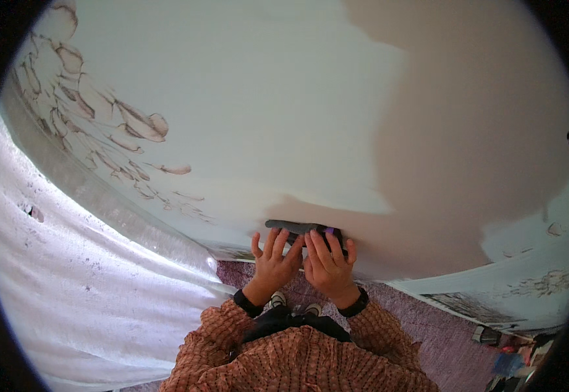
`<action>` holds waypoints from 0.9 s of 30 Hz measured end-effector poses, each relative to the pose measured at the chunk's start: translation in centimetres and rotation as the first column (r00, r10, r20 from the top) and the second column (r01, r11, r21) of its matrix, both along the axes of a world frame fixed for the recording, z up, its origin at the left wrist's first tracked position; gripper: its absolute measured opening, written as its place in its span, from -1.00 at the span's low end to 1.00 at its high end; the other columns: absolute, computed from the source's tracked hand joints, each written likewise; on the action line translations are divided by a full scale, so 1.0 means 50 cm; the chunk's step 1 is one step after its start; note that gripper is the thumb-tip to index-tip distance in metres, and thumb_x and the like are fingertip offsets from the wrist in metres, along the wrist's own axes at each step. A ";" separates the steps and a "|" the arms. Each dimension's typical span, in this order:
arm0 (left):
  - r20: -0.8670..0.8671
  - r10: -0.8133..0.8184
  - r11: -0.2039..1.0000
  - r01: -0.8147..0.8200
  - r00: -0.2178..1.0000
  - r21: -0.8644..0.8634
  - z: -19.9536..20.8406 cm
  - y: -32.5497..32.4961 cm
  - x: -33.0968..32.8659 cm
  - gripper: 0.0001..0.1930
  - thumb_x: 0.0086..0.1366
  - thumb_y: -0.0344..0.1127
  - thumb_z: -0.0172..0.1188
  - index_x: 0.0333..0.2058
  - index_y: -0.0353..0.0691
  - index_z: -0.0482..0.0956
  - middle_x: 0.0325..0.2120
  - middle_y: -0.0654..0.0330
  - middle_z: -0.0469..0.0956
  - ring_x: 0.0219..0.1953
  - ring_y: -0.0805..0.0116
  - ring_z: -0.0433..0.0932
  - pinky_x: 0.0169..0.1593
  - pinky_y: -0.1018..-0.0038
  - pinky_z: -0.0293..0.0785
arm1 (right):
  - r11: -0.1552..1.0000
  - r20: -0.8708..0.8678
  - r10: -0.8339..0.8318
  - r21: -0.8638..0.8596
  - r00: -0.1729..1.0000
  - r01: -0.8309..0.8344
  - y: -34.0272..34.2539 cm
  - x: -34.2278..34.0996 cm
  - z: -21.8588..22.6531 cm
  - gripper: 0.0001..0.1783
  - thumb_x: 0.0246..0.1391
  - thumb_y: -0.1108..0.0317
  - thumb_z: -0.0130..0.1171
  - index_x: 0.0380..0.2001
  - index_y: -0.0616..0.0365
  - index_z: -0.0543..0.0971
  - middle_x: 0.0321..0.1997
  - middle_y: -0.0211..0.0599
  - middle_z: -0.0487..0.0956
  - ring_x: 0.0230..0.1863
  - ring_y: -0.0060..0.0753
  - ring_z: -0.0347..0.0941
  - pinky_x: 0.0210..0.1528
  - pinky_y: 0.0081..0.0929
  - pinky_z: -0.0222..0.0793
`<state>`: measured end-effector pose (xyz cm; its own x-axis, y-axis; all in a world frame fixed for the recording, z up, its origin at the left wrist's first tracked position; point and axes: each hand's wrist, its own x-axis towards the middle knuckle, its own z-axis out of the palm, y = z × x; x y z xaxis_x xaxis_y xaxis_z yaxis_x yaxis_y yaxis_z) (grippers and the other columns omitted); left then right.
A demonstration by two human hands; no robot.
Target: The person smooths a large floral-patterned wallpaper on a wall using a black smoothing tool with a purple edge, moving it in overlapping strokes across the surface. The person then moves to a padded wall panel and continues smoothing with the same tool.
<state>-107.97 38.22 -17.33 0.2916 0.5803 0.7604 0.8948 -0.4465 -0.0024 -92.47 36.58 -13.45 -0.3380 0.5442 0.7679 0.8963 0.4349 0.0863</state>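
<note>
Both hands meet at a long, dark grey and black object (292, 226) with a small purple patch near its right end. Its kind cannot be made out. It lies close against a pale wall (278, 117) in front of me. My left hand (275, 264) has its fingers on the object's lower left side, the little finger apart. My right hand (330, 266) holds the right part, with fingers stretched along it. The two thumbs come close together between the hands. Parts of the object are hidden behind the fingers. Each wrist wears a black band.
Brown leaf shapes (134, 124) decorate the wall at the left. A white curtain (95, 287) hangs on my left. Purple carpet (428, 320) covers the floor around my shoes. A small dark box (486, 335) and a pile of coloured items (516, 366) lie at the lower right.
</note>
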 end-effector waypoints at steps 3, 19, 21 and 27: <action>-0.003 -0.014 0.997 0.013 1.000 -0.070 -0.051 -0.003 -0.017 -0.63 0.17 -0.24 0.10 -0.01 0.04 0.44 0.02 0.16 0.27 0.15 0.16 0.22 0.22 -0.02 -0.09 | 0.994 0.083 0.080 -0.078 0.993 -0.073 0.009 -0.005 -0.046 -0.65 0.05 0.33 0.04 -0.05 0.05 0.54 0.14 -0.50 0.36 0.18 -0.42 0.22 0.27 -0.14 -0.11; 0.259 0.096 0.984 -0.052 0.961 -0.172 -0.046 0.000 -0.054 -0.55 0.11 -0.30 0.16 0.02 -0.16 0.38 0.16 -0.02 0.12 0.24 -0.03 0.08 0.21 -0.08 -0.11 | 0.985 0.056 0.159 -0.083 0.986 -0.155 0.039 -0.081 -0.017 -0.65 0.07 0.32 0.04 -0.07 0.16 0.53 0.17 -0.49 0.38 0.15 -0.47 0.27 0.18 -0.22 -0.03; 0.211 0.082 0.987 -0.049 0.974 -0.154 -0.080 -0.006 -0.048 -0.52 0.12 -0.28 0.15 0.05 -0.14 0.35 0.16 -0.03 0.12 0.25 -0.03 0.06 0.21 -0.10 -0.10 | 0.977 0.094 0.197 -0.107 0.976 -0.187 0.043 -0.073 -0.041 -0.66 0.07 0.34 0.03 -0.08 0.17 0.54 0.18 -0.47 0.36 0.16 -0.46 0.26 0.17 -0.22 0.00; 0.021 0.160 0.919 -0.141 0.987 -0.367 -0.141 -0.055 -0.052 -0.38 0.07 -0.30 0.20 0.14 -0.14 0.23 0.19 -0.10 0.04 0.29 -0.08 -0.05 0.24 -0.10 -0.17 | 0.926 0.211 0.321 -0.276 0.923 -0.259 0.037 -0.063 -0.097 -0.65 0.09 0.37 0.01 -0.05 0.21 0.49 0.23 -0.41 0.31 0.20 -0.41 0.21 0.16 -0.21 0.04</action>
